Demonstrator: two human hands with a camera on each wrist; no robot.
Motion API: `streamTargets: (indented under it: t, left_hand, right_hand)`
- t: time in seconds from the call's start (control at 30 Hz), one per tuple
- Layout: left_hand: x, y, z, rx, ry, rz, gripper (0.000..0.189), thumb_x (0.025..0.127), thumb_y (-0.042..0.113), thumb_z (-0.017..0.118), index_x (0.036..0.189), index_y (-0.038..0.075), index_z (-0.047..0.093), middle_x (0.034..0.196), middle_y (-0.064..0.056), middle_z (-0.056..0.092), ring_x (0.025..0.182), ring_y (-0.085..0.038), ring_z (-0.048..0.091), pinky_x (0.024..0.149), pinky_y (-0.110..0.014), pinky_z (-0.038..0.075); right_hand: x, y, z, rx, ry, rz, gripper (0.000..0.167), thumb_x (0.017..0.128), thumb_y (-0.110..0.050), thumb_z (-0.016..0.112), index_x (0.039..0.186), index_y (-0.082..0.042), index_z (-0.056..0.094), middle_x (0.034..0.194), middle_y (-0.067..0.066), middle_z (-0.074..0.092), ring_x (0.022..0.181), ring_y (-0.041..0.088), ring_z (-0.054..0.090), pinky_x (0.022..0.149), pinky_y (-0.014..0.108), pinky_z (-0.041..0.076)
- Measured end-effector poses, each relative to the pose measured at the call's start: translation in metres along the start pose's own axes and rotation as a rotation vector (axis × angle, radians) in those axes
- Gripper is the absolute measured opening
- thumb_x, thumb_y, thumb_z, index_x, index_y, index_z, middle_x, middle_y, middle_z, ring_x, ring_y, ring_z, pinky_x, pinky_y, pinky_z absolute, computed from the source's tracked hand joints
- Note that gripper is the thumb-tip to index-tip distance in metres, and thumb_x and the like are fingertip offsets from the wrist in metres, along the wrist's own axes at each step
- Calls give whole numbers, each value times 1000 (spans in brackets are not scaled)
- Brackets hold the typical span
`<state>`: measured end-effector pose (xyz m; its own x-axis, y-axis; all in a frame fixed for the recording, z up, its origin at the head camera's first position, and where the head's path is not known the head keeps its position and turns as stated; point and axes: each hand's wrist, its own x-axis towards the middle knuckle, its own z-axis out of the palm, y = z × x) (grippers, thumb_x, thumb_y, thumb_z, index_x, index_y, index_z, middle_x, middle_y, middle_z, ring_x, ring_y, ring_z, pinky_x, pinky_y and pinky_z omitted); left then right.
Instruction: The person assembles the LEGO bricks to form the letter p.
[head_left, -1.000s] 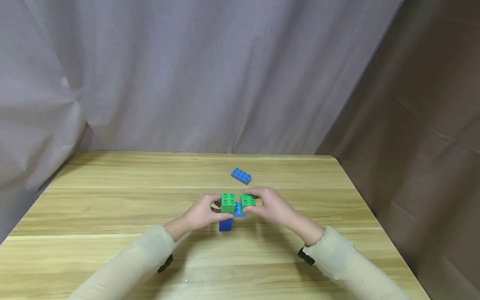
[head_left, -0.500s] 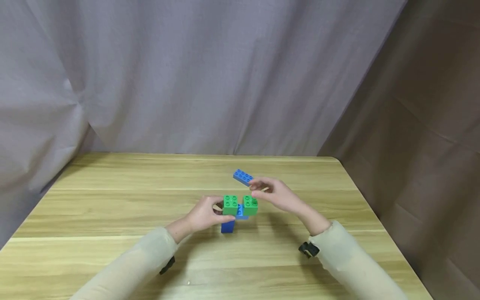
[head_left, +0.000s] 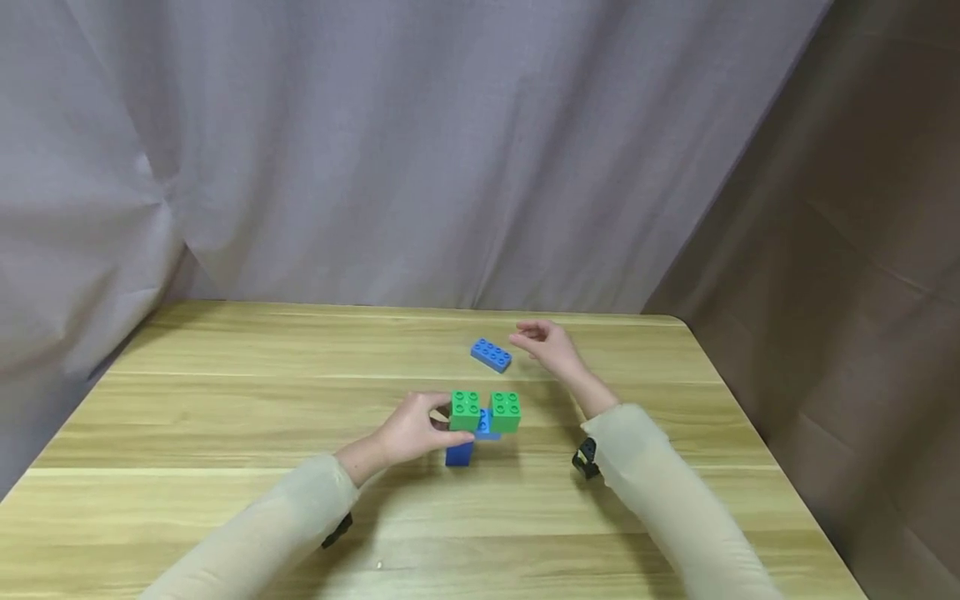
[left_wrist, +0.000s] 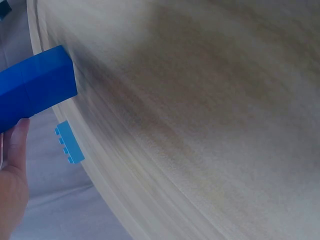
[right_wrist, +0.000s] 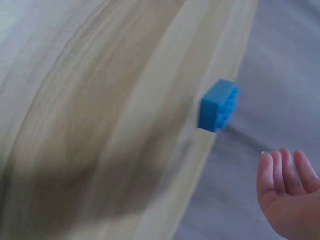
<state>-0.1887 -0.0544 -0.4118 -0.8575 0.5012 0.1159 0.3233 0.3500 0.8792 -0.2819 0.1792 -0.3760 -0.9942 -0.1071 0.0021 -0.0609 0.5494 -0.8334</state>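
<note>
In the head view my left hand (head_left: 414,429) grips a stack of toy building bricks at its left side, thumb in front. The stack has a dark blue base (head_left: 459,454), a lighter blue brick (head_left: 489,425) jutting to the right, and two green bricks (head_left: 506,412) on top with a gap between. The left wrist view shows the dark blue part (left_wrist: 42,82) from below, tilted by the camera. My right hand (head_left: 551,343) holds nothing and hovers just right of a loose blue brick (head_left: 491,354); its fingers (right_wrist: 292,172) are relaxed and apart from that brick.
The loose blue brick lies studs up on the wooden table (head_left: 225,400), beyond the stack. A grey curtain (head_left: 390,167) hangs behind the table's far edge, and a darker one (head_left: 847,275) on the right.
My right hand has let go of the right green brick and moved away, up to the right side of the loose blue brick. The left hand keeps its grip on the stack.
</note>
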Motion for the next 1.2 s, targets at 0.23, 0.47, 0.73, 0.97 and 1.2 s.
streamTargets:
  t: [0.23, 0.47, 0.73, 0.97, 1.2]
  left_hand:
    - [-1, -1, 0, 1, 7, 7, 28, 78, 20, 76, 99, 5, 66, 89, -6, 67, 83, -14, 64, 72, -18, 57]
    - [-1, -2, 0, 9, 9, 9, 29, 77, 23, 76, 99, 6, 66, 88, -5, 66, 82, -13, 63, 72, -18, 57]
    - [0, -1, 0, 4, -1, 7, 31, 78, 24, 76, 101, 6, 66, 90, -5, 67, 83, -13, 64, 73, -18, 57]
    - [-2, -2, 0, 7, -1, 3, 30, 77, 23, 76, 100, 6, 66, 90, -6, 67, 83, -15, 65, 73, -18, 57]
    - [-3, 1, 2, 9, -2, 0, 32, 77, 23, 76, 102, 6, 66, 90, -6, 67, 83, -15, 65, 73, -19, 57]
  right_hand:
    - [24, 21, 22, -54, 5, 35, 52, 86, -19, 67, 127, 7, 50, 120, 26, 56, 110, 34, 54, 95, 42, 48]
    - [28, 23, 39, -144, -22, 93, 56, 83, -22, 70, 128, 4, 50, 125, 24, 55, 117, 35, 52, 101, 43, 46]
    - [28, 31, 45, -282, -69, 103, 55, 84, -21, 69, 129, 2, 50, 124, 23, 56, 110, 33, 56, 98, 43, 47]
    - [26, 30, 48, -410, -92, 110, 47, 82, -13, 66, 124, 2, 54, 116, 19, 61, 99, 28, 58, 92, 41, 50]
    - [23, 26, 47, -513, -116, 104, 61, 78, -28, 72, 129, -3, 51, 117, 17, 62, 100, 29, 58, 91, 42, 49]
